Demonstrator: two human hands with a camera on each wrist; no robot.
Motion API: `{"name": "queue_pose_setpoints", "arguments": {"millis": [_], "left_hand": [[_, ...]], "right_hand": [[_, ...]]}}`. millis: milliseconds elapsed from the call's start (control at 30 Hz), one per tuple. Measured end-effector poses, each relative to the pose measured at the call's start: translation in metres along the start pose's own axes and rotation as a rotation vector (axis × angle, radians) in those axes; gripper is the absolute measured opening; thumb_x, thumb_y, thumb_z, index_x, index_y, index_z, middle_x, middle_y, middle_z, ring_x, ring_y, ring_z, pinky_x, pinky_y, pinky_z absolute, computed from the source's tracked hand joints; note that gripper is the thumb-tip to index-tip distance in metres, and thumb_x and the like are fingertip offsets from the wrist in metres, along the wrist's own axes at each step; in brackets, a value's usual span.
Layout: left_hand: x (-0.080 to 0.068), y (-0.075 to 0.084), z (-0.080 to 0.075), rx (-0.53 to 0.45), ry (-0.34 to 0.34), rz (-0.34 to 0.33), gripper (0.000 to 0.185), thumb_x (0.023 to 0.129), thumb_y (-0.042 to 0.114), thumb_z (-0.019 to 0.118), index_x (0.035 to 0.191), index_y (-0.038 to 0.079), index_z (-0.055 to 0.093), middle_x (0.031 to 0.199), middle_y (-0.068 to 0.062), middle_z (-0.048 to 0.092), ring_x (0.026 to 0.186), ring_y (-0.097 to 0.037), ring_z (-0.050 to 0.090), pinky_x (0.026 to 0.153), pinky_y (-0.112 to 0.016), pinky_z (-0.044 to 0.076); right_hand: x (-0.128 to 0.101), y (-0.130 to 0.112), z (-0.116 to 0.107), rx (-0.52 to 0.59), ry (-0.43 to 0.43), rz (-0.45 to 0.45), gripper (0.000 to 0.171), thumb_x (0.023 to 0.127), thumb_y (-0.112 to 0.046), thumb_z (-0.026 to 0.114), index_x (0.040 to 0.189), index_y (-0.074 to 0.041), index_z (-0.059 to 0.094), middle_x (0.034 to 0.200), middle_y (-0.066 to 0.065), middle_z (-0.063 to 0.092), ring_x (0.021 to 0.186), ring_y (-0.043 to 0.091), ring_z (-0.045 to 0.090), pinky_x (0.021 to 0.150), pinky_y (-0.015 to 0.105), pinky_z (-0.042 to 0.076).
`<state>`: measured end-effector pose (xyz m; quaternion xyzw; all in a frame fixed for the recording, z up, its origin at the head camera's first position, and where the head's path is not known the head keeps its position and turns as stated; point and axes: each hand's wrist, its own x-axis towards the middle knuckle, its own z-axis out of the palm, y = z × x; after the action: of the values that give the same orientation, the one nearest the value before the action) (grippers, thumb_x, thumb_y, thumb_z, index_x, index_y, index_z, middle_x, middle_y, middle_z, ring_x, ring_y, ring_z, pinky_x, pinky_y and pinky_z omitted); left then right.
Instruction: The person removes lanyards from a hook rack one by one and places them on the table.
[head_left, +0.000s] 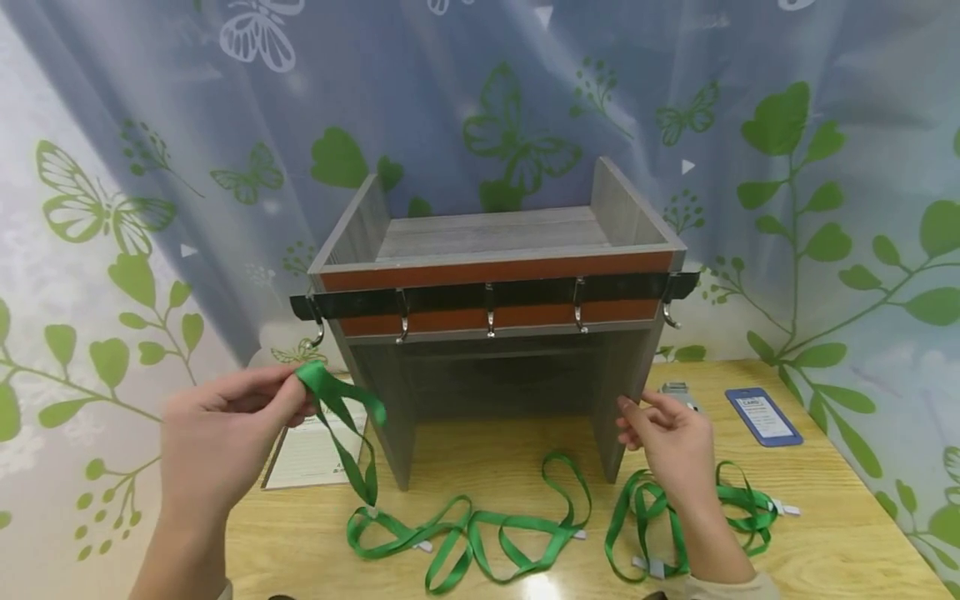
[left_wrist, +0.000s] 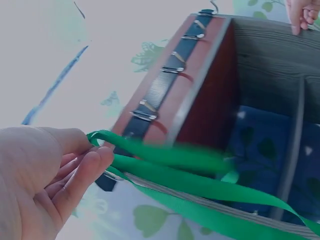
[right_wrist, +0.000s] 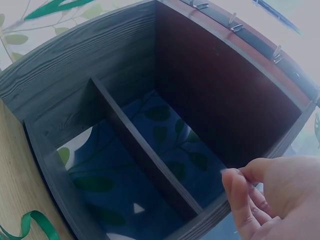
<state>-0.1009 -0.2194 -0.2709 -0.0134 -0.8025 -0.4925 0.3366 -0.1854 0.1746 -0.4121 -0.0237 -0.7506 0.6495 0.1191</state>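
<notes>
My left hand (head_left: 232, 425) pinches the top of a green lanyard (head_left: 341, 442) between thumb and fingers, left of a small grey wooden shelf (head_left: 352, 233); the ribbon hangs in loops. Across the shelf's brick-red front runs a black strip (head_left: 450, 300) with several silver hooks. In the left wrist view, the lanyard (left_wrist: 190, 175) stretches away from the fingertips, partly blurred, close to the strip's near end. At the shelf's right side panel (head_left: 633, 375), my right hand (head_left: 671, 433) has loosely bent fingers near the front edge; no held thing shows between them. Whether they touch the panel is unclear.
More green lanyards (head_left: 525, 525) with white tags lie tangled along the front of the wooden table (head_left: 832, 517). A blue card holder (head_left: 763, 415) lies to the right. Behind the left hand is a paper pad (head_left: 315, 458). A patterned curtain (head_left: 555, 100) hangs behind.
</notes>
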Motion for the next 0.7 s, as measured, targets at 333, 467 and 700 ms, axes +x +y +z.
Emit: {"name": "queue_pose_setpoints", "arguments": {"millis": [333, 467, 700], "left_hand": [[-0.009, -0.005, -0.014, 0.044, 0.073, -0.007, 0.009, 0.081, -0.008, 0.076, 0.090, -0.005, 0.078, 0.067, 0.017, 0.073, 0.051, -0.003, 0.067, 0.056, -0.014, 0.055], [-0.018, -0.011, -0.014, 0.068, 0.087, -0.047, 0.008, 0.081, -0.006, 0.077, 0.088, -0.004, 0.078, 0.064, 0.017, 0.071, 0.050, -0.003, 0.066, 0.054, -0.012, 0.053], [-0.029, -0.026, -0.015, -0.014, 0.081, -0.129, 0.006, 0.082, -0.010, 0.075, 0.089, -0.009, 0.076, 0.068, 0.011, 0.074, 0.051, -0.008, 0.068, 0.054, -0.019, 0.057]], "right_hand": [[0.000, 0.001, -0.001, -0.004, -0.005, 0.008, 0.051, 0.094, -0.024, 0.071, 0.136, 0.002, 0.057, 0.071, -0.008, 0.073, 0.060, 0.017, 0.071, 0.058, 0.026, 0.059], [-0.001, 0.001, -0.001, -0.004, -0.008, 0.014, 0.052, 0.094, -0.024, 0.071, 0.137, 0.003, 0.056, 0.072, -0.008, 0.073, 0.060, 0.015, 0.070, 0.058, 0.025, 0.059], [0.000, 0.000, -0.001, 0.004, -0.013, 0.023, 0.053, 0.095, -0.024, 0.071, 0.137, 0.003, 0.055, 0.072, -0.009, 0.073, 0.060, 0.015, 0.070, 0.058, 0.024, 0.058]]}}
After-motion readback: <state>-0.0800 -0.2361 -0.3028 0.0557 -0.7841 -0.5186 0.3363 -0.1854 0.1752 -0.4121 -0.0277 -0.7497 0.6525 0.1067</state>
